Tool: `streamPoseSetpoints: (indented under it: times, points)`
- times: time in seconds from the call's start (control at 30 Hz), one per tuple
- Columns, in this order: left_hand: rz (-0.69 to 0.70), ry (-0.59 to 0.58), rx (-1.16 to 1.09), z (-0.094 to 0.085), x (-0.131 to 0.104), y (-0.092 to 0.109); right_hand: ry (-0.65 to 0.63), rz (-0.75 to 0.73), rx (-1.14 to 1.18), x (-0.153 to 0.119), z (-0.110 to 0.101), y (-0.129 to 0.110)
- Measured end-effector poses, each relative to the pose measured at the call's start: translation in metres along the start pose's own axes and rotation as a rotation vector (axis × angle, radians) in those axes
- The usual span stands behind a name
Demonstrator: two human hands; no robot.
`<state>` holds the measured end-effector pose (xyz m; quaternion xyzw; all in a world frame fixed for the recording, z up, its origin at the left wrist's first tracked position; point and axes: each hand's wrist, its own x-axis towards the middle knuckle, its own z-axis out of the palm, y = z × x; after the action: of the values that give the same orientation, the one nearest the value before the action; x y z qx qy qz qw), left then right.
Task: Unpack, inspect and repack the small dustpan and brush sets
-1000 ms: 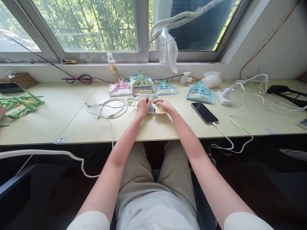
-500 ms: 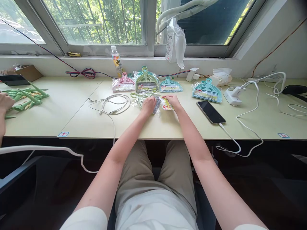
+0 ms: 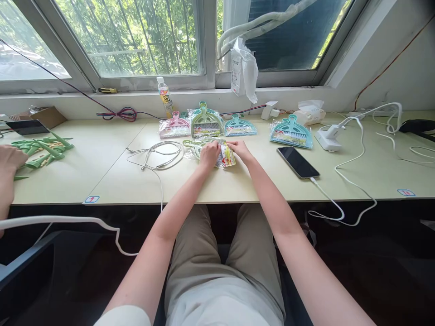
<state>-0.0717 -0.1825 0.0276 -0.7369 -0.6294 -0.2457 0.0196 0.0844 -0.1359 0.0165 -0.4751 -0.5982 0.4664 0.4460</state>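
Note:
A green brush-and-dustpan set [image 3: 194,143] lies on the table with clear plastic around it. My left hand [image 3: 209,155] is closed on its plastic-wrapped bristle end. Between my hands, a yellow printed card [image 3: 227,156] lies over the bristles. My right hand [image 3: 239,151] pinches the upper right edge of this card. Just behind stand wrapped sets in pink [image 3: 174,125], green [image 3: 206,121] and blue [image 3: 239,126]. Another blue set [image 3: 291,132] is farther right.
A coiled cable [image 3: 163,156] lies left of my hands, and a phone [image 3: 299,162] with its charging cable lies right. At far left, another person's hand [image 3: 12,158] is by green plastic pieces [image 3: 47,149]. A bottle [image 3: 165,97] stands near the window.
The yellow card has moved left, from beside the set onto its bristles, and my right hand has shifted slightly left with it. The camera view has tilted up a little.

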Motion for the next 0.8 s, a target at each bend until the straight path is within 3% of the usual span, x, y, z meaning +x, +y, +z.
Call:
streamPoseSetpoints:
  times: [0.1, 0.3, 0.43, 0.53, 0.8]
  points:
    - [0.001, 0.001, 0.007, 0.001, 0.000, 0.001, -0.099, 0.029, 0.071, 0.001, 0.002, 0.003]
    - [0.047, -0.005, 0.043, 0.005, -0.001, 0.003, 0.017, -0.074, -0.366, 0.006, 0.009, 0.010]
    - [0.036, -0.023, 0.045, 0.003, -0.001, 0.004, 0.151, -0.006, -0.118, 0.007, 0.006, 0.010]
    - [0.030, -0.039, 0.039, 0.001, -0.001, 0.005, 0.156, 0.007, -0.053, 0.004, 0.007, 0.005]
    - [0.019, -0.036, 0.016, -0.003, 0.000, 0.002, 0.242, -0.057, -0.481, -0.002, 0.041, 0.005]
